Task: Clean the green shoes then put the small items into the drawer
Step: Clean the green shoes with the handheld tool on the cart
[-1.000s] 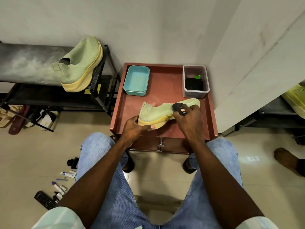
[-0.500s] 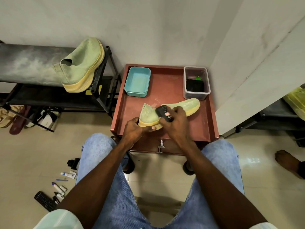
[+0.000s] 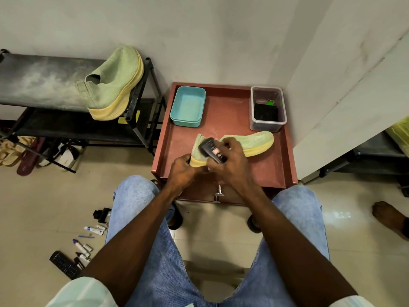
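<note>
While our left hand (image 3: 184,168) grips the heel of the green shoe (image 3: 247,144) lying on the red table (image 3: 228,111), our right hand (image 3: 232,161) clasps a black brush (image 3: 211,149) against its collar, second green shoe (image 3: 114,85) on the rack (image 3: 39,80), small items (image 3: 85,244) on the floor.

right hand (image 3: 232,165) hides the green shoe's (image 3: 252,141) middle.

Both shoes — near (image 3: 250,142) and far left (image 3: 115,85) — are pale green with yellow soles. The tray (image 3: 223,120) is reddish-brown, the tub (image 3: 188,106) teal — jeans (image 3: 168,262) faded blue.
</note>
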Tool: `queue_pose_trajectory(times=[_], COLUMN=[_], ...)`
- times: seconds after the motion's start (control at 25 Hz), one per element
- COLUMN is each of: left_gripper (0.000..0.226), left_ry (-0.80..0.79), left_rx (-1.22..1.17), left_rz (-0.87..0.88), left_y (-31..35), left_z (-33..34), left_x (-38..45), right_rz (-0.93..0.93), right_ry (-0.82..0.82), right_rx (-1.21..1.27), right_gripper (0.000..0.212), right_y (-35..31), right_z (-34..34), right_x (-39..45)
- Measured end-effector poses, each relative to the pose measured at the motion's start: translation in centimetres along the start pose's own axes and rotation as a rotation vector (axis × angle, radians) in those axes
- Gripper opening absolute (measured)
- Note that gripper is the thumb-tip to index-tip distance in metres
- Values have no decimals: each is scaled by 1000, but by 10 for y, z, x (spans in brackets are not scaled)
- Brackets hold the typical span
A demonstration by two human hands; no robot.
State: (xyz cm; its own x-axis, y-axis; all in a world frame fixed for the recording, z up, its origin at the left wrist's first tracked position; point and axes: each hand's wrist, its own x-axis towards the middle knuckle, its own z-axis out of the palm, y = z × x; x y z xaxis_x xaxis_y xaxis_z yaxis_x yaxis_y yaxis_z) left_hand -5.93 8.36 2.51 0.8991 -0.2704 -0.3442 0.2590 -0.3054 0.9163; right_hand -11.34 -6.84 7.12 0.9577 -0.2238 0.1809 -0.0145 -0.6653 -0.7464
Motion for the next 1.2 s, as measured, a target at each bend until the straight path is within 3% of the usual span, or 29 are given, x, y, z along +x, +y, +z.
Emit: queue_pose_trajectory(times=[0.08,0.12,0.28,0.44,0.56,0.72,0.88,0.96,1.04,1.12,1.2], left_gripper=[55,56,32,51,50,56,52,51,41,34,41], left_ry=[-20,-16,-7,-31,-38,-27,-28,-35,-27,-23,-34], left_rx=[-6,-3,21,4,-29,25,5,-12,-45,-60,-41], left_rz=[12,9,4,22,21,37,28,21,6,1,2], left_y=[1,0,-2,4,0,1,4,6,7,6,6], left_z=[-1,-1,-1,2,1,1,2,2,1,1,2], left_x=[-1,0,2,-3,-2,-2,-2,-2,-1,0,-1], right_rz=[245,275,-57,162,17,203,142,187,52,-70,53], right_ry=[179,215,-15,132,167,138,43,115,130,-17,-46], right_rx=[65,77,-18,-33,-31,56,-65,1,32,8,41], right_gripper=[47,50,53,50,37,42,50,52,51,49,46], right_y=[17,16,-7,11,6,14,17,14,5,-1,7], right_z=[-15,-15,13,-5,1,-7,-7,-11,-10,-6,-14], right_x=[14,13,-3,19,10,19,19,20,14,6,21])
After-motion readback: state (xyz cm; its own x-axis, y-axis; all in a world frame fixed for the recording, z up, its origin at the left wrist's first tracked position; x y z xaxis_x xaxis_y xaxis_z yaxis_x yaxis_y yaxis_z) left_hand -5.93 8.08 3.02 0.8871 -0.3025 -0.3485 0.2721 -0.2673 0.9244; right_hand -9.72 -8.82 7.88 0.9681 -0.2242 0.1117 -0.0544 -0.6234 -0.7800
